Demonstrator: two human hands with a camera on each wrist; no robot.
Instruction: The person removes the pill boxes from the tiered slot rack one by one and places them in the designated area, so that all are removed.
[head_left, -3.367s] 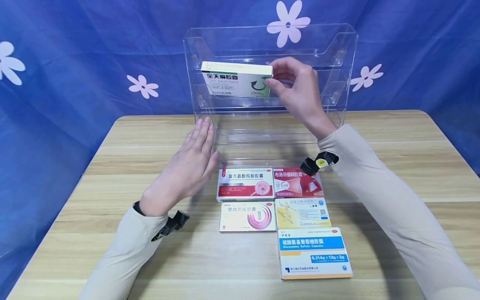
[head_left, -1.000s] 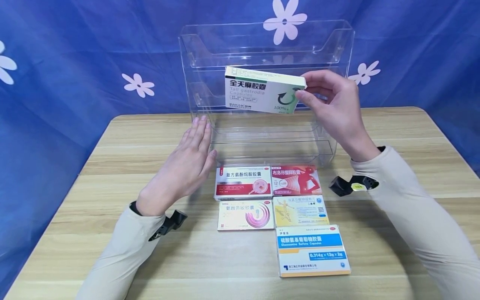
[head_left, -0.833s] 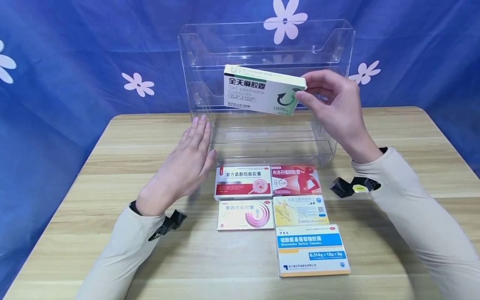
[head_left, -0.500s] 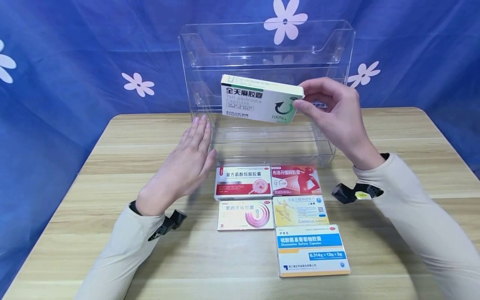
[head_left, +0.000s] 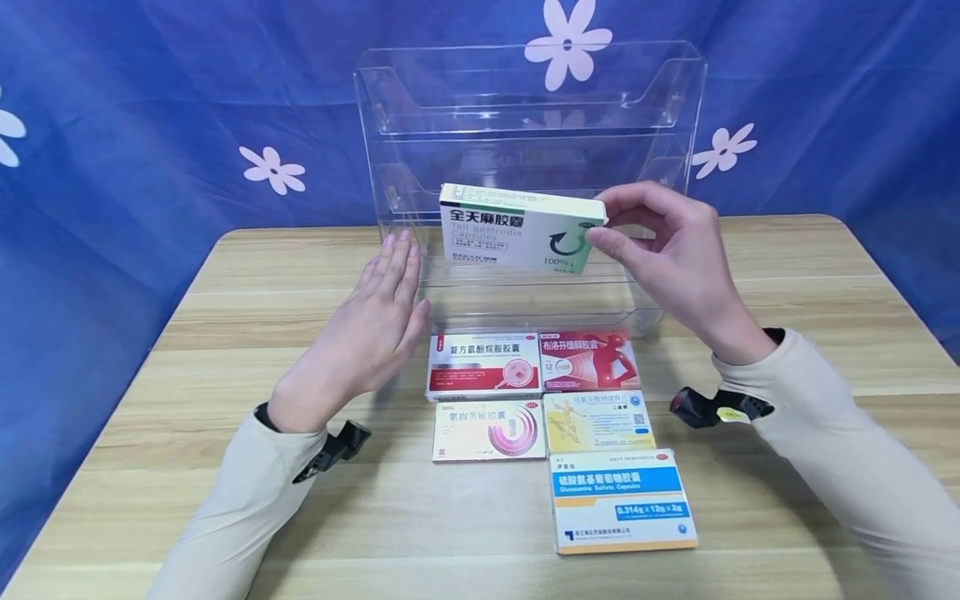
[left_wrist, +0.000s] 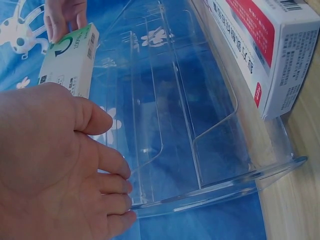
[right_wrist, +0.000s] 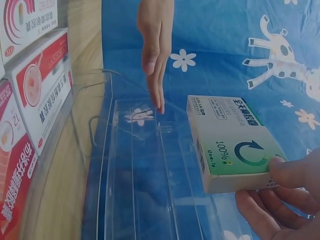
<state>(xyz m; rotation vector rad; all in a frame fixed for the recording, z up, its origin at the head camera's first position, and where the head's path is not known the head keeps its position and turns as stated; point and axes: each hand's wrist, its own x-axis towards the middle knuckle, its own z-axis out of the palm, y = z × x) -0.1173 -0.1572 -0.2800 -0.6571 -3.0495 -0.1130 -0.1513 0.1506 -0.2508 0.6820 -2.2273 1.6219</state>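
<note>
My right hand (head_left: 667, 250) pinches the right end of a white and green medicine box (head_left: 517, 229). That box hangs in front of the clear acrylic rack (head_left: 532, 92), level with its lower tiers and tilted slightly down to the right. My left hand (head_left: 360, 325), fingers straight, rests against the rack's left side; in the left wrist view its fingertips (left_wrist: 122, 192) are at the clear edge. The right wrist view shows the held box (right_wrist: 230, 145) between thumb and fingers, apart from the rack.
Before the rack lie a red-and-white box (head_left: 483, 365), a red box (head_left: 589, 362), a white box with a pink ring (head_left: 489, 431), a yellow box (head_left: 598, 421) and a larger blue-and-white box (head_left: 622, 502). A blue flowered curtain (head_left: 150, 108) hangs behind the wooden table (head_left: 195, 400).
My right hand has brought the white and green box from the rack's middle tier rightward and then lower, toward the bottom tiers. My left hand has stayed at the rack's side.
</note>
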